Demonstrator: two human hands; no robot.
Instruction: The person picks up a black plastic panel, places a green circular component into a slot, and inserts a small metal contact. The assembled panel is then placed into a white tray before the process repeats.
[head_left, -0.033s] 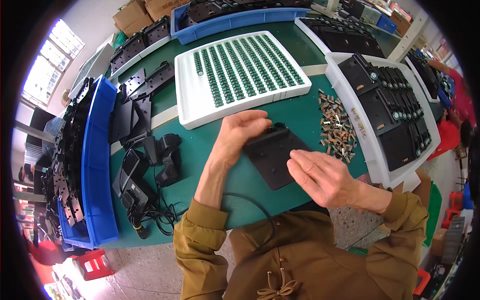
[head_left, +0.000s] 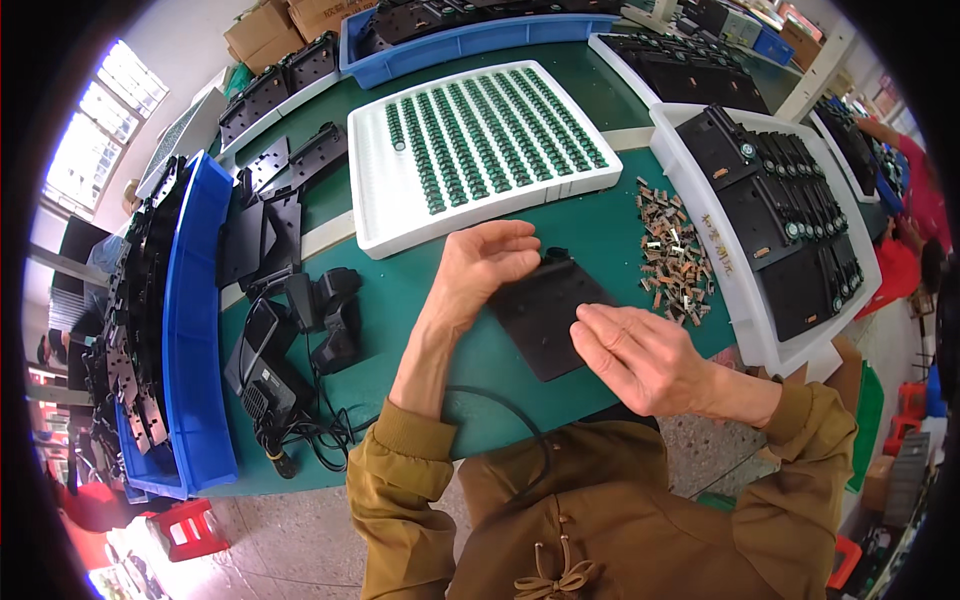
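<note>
Black plate (head_left: 545, 325): near part of the desk (head_left: 390, 320). Left hand (head_left: 485, 262) at its far left edge; right hand (head_left: 645, 360), fingers bunched, over its right side. Whether either grip holds anything: cannot tell. Barely any shift since the preceding view; handling stays on this plate.

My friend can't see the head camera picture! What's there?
A person's left hand and right hand are at a flat black plate over a green table. Beyond it, a white tray holds rows of green parts; small loose pieces lie to the right.
</note>
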